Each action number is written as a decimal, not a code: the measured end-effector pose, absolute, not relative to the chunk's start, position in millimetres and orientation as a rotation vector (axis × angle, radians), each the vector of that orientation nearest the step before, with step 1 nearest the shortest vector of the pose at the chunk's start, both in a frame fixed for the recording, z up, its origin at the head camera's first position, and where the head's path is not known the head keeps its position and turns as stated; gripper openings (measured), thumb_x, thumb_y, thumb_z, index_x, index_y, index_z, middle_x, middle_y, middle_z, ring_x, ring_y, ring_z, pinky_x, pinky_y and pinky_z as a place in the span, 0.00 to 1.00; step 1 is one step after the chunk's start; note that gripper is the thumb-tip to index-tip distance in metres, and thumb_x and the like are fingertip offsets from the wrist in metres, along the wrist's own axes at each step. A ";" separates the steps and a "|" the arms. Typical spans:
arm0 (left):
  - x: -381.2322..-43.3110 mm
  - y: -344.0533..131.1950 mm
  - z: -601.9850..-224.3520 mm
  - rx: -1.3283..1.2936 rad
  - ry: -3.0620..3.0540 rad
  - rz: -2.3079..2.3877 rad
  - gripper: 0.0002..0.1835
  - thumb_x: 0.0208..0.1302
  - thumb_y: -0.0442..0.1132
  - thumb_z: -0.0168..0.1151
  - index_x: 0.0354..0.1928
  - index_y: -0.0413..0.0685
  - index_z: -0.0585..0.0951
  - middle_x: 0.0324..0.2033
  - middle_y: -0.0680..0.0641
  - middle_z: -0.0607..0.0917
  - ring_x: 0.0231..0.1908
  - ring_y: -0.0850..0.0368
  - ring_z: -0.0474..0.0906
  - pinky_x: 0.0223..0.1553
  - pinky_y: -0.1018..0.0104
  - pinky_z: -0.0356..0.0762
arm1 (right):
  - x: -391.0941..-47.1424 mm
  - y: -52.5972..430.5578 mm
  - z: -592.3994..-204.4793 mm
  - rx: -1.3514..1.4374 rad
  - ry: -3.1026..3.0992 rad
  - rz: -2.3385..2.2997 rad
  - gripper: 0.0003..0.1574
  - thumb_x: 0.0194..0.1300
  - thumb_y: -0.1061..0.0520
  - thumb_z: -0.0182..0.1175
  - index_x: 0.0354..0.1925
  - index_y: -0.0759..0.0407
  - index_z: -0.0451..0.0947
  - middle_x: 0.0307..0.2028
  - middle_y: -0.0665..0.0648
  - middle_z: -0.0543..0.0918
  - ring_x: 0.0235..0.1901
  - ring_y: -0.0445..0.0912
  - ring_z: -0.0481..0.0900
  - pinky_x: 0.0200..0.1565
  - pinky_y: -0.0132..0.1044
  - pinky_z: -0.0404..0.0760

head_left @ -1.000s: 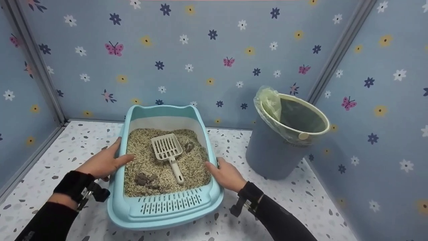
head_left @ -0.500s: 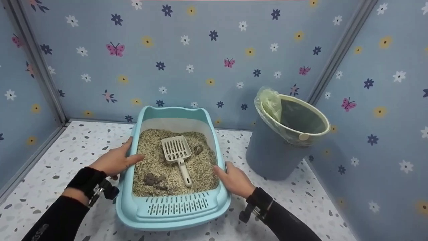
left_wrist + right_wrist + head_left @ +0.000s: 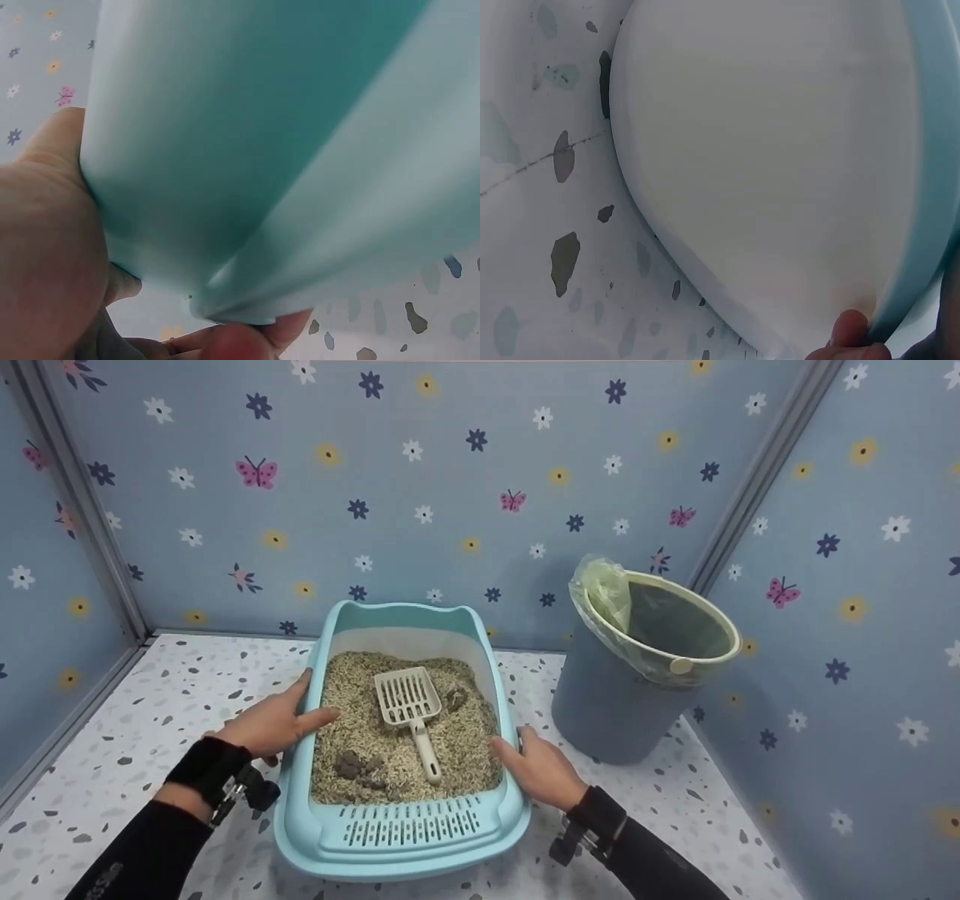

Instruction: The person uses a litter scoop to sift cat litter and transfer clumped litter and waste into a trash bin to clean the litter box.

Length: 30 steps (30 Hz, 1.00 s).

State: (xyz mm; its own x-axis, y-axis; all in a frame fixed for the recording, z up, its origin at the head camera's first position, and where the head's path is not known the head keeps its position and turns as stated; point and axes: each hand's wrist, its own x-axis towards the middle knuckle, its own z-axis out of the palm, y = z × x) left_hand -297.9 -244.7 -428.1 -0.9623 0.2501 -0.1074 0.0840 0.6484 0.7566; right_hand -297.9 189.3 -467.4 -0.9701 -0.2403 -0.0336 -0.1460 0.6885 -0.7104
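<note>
Litter box point(image 3: 401, 861), pale blue, high-backed, with a slotted front ledge; located on the speckled white surface point(image 3: 195, 682), directly before the person, its back end towards the flowered wall point(image 3: 450, 472). Contents: tan litter point(image 3: 364, 716), a beige slotted scoop point(image 3: 417, 722) lying on it with the handle pointing to the person, and brown clumps point(image 3: 349, 765) near the front left. Left hand point(image 3: 270, 725): at the left rim, thumb laid over the edge towards the litter, fingers curled round the outside, gripping. Right hand point(image 3: 547, 772): at the right rim, lower down, thumb on top, likewise gripping. Both wrists wear black straps point(image 3: 206, 769). The left wrist view adds fingertips hooked under the lower edge of the blue wall; the right wrist view, a smooth off-white lower side with fingertips beneath the rim (both hidden from the head view by the box itself). Apart, to the right: a grey-blue bin point(image 3: 622, 709), cream-rimmed, with a translucent greenish bag point(image 3: 606, 592) bunched over its left edge, standing before the wall and partly covering it.
</note>
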 end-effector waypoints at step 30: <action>-273.0 -258.3 -467.1 0.189 2.559 1.529 0.56 0.81 0.64 0.65 0.93 0.56 0.41 0.44 0.38 0.80 0.21 0.56 0.72 0.21 0.61 0.81 | -300.3 168.2 -397.7 -0.372 3.079 -0.656 0.46 0.79 0.28 0.64 0.69 0.66 0.77 0.42 0.61 0.89 0.34 0.52 0.87 0.37 0.49 0.88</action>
